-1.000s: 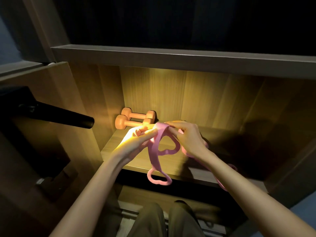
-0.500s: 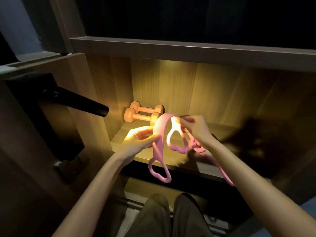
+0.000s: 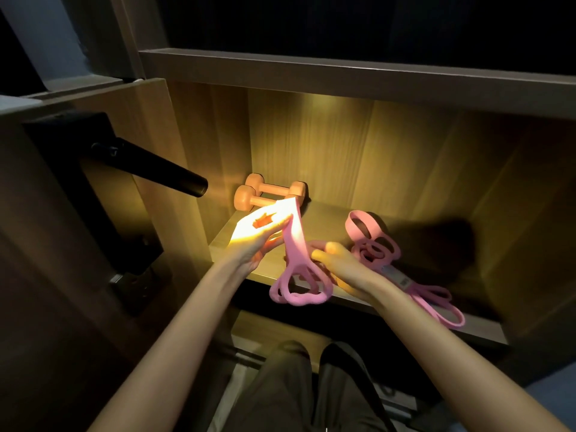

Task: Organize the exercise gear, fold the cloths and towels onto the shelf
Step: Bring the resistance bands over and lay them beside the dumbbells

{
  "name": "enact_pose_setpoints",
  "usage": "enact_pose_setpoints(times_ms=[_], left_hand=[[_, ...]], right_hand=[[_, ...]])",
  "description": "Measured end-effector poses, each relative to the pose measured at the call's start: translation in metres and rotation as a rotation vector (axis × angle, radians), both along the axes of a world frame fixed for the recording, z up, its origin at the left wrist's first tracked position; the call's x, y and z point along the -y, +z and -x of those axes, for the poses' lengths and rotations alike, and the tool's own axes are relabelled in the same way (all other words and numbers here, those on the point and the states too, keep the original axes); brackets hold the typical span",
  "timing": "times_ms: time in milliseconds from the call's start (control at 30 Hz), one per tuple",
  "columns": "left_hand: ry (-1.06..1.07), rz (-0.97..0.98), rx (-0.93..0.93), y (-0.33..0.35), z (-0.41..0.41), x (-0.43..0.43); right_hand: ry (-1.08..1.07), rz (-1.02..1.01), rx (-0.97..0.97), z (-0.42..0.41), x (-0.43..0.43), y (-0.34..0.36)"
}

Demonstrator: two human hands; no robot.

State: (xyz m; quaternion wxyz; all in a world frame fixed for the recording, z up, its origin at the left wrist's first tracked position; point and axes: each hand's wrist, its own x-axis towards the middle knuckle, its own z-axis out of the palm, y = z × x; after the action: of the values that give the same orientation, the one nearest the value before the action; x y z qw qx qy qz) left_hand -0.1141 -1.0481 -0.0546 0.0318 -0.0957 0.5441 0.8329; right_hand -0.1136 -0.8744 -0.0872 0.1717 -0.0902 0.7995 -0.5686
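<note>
Shelf (image 3: 483,333) edge: pink band (image 3: 296,244) in both hands (image 3: 260,236) (image 3: 341,265)

Left hand (image 3: 257,236) pinches pink band (image 3: 296,244); right hand (image 3: 341,266) holds its loops; 2 dumbbells (image 3: 268,194) behind.

Dim overall. Black torch (image 3: 162,171) at 9 o'clock throws a warm yellow beam; left hand (image 3: 258,236) blown out by glare. Heavy shadow on the shelf's back wall (image 3: 448,232) toward 3 o'clock. Frame edges dark, lines bowed.

Home closet (wooden shelf (image 3: 327,220), dumbbells (image 3: 268,194))
</note>
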Motion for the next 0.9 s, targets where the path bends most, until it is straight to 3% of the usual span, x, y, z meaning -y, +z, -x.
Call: enact_pose_setpoints(times_ms=[133,333,900], left_hand=[[0.007,0.102,-0.012,-0.007,0.002,0.003],[-0.049,0.254,-0.063,-0.013,0.002,0.01],[-0.121,0.125,-0.092,-0.015,-0.001,0.012]], right_hand=[[-0.027,0.196,0.153,-0.002,0.002,-0.003],[0.065,-0.032,0.016,-0.002,0.003,-0.005],[0.117,0.172,0.111,-0.003,-0.003,-0.003]])
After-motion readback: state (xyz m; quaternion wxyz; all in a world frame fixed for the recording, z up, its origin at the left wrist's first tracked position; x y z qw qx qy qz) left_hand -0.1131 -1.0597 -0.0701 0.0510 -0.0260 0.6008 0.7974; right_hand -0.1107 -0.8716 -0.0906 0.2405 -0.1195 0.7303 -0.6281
